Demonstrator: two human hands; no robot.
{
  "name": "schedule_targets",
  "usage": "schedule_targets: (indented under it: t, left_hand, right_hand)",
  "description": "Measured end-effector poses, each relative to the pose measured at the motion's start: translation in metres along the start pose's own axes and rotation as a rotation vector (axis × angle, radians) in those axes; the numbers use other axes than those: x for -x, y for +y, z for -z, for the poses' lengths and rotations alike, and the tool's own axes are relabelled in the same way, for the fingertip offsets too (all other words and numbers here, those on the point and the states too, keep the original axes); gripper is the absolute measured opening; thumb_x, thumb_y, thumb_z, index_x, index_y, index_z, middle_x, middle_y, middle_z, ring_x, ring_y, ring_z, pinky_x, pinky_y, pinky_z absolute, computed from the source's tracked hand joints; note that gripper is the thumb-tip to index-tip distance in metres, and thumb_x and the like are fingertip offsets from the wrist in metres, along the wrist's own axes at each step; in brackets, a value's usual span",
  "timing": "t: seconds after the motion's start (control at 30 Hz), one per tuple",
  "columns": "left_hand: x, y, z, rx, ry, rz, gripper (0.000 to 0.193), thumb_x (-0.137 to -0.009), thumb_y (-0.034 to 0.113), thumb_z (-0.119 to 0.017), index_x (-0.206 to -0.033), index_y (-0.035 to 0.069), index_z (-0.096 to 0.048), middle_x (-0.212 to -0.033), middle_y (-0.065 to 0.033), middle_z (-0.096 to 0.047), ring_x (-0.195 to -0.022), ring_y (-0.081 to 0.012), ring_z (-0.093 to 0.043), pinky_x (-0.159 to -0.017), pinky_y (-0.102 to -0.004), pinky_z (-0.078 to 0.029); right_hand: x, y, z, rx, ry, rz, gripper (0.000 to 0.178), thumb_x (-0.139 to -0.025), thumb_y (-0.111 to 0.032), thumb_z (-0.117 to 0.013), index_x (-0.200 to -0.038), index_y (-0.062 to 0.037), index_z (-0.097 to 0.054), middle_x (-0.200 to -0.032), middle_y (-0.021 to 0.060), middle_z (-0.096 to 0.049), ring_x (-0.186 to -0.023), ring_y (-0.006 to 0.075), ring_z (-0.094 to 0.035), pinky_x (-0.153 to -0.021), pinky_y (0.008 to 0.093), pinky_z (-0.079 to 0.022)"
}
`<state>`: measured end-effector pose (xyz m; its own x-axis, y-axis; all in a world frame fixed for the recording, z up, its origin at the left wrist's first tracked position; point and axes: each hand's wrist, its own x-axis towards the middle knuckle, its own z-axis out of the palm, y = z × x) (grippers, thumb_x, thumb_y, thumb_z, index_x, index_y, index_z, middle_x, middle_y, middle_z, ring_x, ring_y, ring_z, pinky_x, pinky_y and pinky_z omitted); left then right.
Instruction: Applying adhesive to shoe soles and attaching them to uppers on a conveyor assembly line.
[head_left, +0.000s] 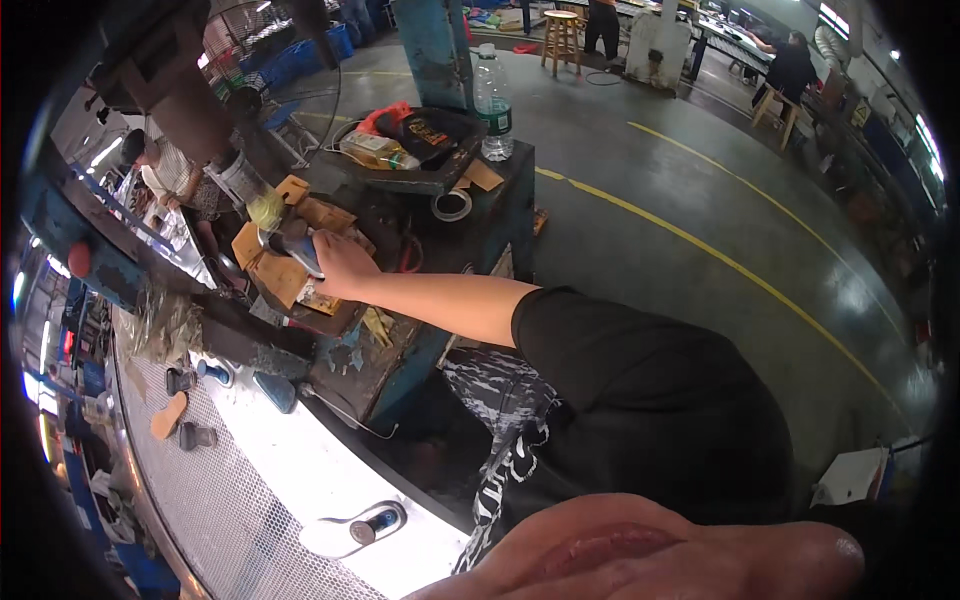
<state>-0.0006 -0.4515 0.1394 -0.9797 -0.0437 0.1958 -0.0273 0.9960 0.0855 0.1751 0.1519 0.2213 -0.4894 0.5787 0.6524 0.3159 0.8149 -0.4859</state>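
Observation:
My right hand (343, 266) reaches out on a bare forearm from a black sleeve. Its fingers are closed round a dark blue shoe (298, 248) with a pale edge, partly hidden by the hand. The shoe sits just below the yellowish pad (266, 209) of a press head; whether they touch I cannot tell. Worn tan pads or cardboard pieces (278, 277) lie beneath and around it on the machine's bed. My left hand does not show.
A black tray (440, 178) holds a bag and packets beside a clear bottle (493, 105). A tape roll (451, 206) lies near. On the white table (270, 445) rests a white shoe (335, 538). Shoe parts (169, 415) lie on a mesh belt. Other people work farther off.

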Motion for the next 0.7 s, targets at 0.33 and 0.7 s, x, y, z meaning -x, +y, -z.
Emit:
schedule_targets:
  t: [0.33, 0.7]
  left_hand:
    - [0.015, -0.006, 0.01, -0.001, -0.053, 0.053, 0.069, -0.085, 0.016, -0.062, -0.143, -0.001, -0.032, -0.114, -0.0234, -0.063, -0.098, -0.0356, -0.066, -0.084, -0.044, -0.054]
    - [0.069, 0.004, 0.089, 0.541, -0.017, -0.063, 0.075, -0.084, 0.019, -0.065, -0.146, -0.001, -0.028, -0.113, -0.0248, -0.063, -0.095, -0.0371, -0.067, -0.081, -0.0456, -0.055]
  right_hand:
    - [-0.012, 0.0, 0.0, -0.16, -0.128, -0.116, 0.059, -0.064, -0.025, -0.079, -0.106, 0.0001, -0.048, -0.107, 0.0224, -0.058, -0.104, 0.0395, -0.058, -0.087, 0.0447, -0.048]
    - [-0.002, 0.002, -0.001, -0.215, -0.041, -0.061, 0.066, -0.058, -0.021, -0.084, -0.109, 0.0034, -0.05, -0.107, 0.0245, -0.059, -0.103, 0.0407, -0.059, -0.088, 0.046, -0.048]
